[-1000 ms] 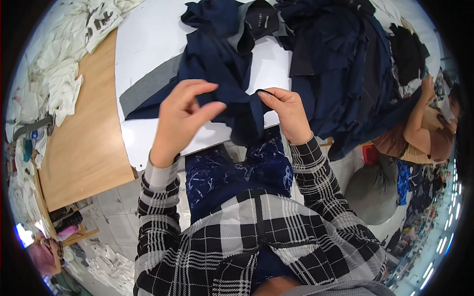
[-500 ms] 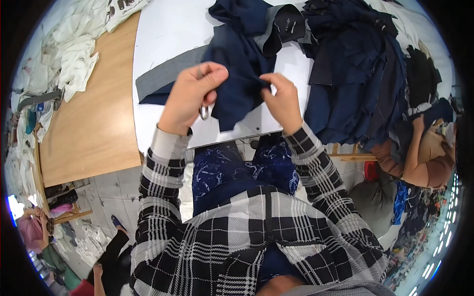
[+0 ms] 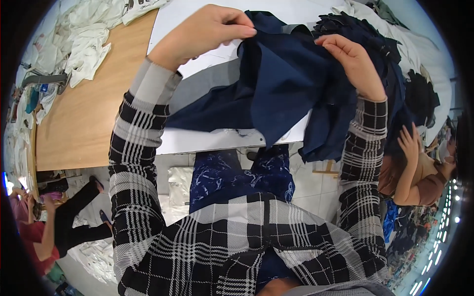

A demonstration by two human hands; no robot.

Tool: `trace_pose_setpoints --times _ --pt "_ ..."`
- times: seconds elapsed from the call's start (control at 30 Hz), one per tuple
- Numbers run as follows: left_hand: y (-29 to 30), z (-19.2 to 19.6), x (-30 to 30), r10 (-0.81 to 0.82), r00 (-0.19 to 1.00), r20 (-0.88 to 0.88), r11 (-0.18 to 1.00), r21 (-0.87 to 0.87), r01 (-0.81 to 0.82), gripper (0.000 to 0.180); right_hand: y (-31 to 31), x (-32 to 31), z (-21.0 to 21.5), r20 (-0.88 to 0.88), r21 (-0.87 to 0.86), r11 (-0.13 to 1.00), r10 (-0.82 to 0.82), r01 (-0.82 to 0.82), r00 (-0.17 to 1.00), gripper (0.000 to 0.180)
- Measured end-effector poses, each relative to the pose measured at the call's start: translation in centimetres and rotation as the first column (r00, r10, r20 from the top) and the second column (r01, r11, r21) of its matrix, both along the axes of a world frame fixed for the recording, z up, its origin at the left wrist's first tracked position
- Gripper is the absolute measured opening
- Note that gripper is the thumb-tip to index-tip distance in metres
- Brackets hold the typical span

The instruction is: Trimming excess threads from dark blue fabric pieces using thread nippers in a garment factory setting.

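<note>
Step in hand: both hands hold a dark blue cloth piece (image 3: 291,84) up off the white desk (image 3: 207,140), spreading its top edge; by my reading this is the lifting and opening-out stage of handling the piece.
Left hand (image 3: 200,32): its grip is pinched together on the cloth's upper left corner, thumb and fingertips meeting at the edge.
Right hand (image 3: 353,61): its grip is closed on the cloth's upper right edge, fingers curled over the fold.
Cloth place: it hangs between the two grips and drapes below them, its lower end trailing over the desk's near edge.
Next move calls for: in my judgement, even tension between the two grips and a clear view of the edge, since the cloth folds over itself below the right grip.
Beyond the right grip: a heap of dark garments (image 3: 375,39).
Left of the left grip: a bare wooden top (image 3: 84,118) with white cloth scraps (image 3: 84,47) at its far end.
Packages, labels, signs: none that I can make out near either grip.
Others: a person in a brown top (image 3: 419,172) below the right grip; another in red (image 3: 37,237) far below the left.
</note>
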State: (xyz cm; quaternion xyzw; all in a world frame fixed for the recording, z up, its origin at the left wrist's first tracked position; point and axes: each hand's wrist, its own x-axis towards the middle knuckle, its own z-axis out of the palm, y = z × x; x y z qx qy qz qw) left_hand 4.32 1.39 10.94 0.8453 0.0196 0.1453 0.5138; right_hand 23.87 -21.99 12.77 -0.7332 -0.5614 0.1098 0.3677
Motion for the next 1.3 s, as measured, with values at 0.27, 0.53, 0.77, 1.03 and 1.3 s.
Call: trace_pose_setpoints --times 0.27,0.53,0.77,1.03,1.3 --pt "-1.8 -0.8 4.9 -0.356 0.935 -0.005 0.934 0.042 0.356 0.021 2.8 -6.7 -5.0 -0.642 0.165 0.982 0.038 0.091 0.765 0.029" --pt "-6.5 -5.8 -0.3 -0.04 0.999 -0.003 0.994 -0.099 0.04 0.067 1.7 -5.3 -6.3 -0.747 0.174 0.923 -0.103 0.343 0.657 0.014" --pt "-5.8 -9.6 -2.0 0.198 0.976 0.091 0.977 0.059 -0.203 0.017 -2.9 -4.5 -4.7 -0.532 0.185 0.939 -0.151 0.289 0.833 0.015" --pt "-4.0 -12.1 -11.0 0.352 0.897 0.266 0.924 0.051 -0.378 0.014 -4.5 -17.1 -11.9 -0.136 0.054 0.919 0.395 -0.391 0.909 0.03" --pt "-3.9 -17.7 -16.8 0.586 0.808 -0.058 0.769 -0.273 -0.577 0.012 0.9 -16.4 -16.7 0.089 0.214 0.955 0.188 -0.203 0.978 0.019"
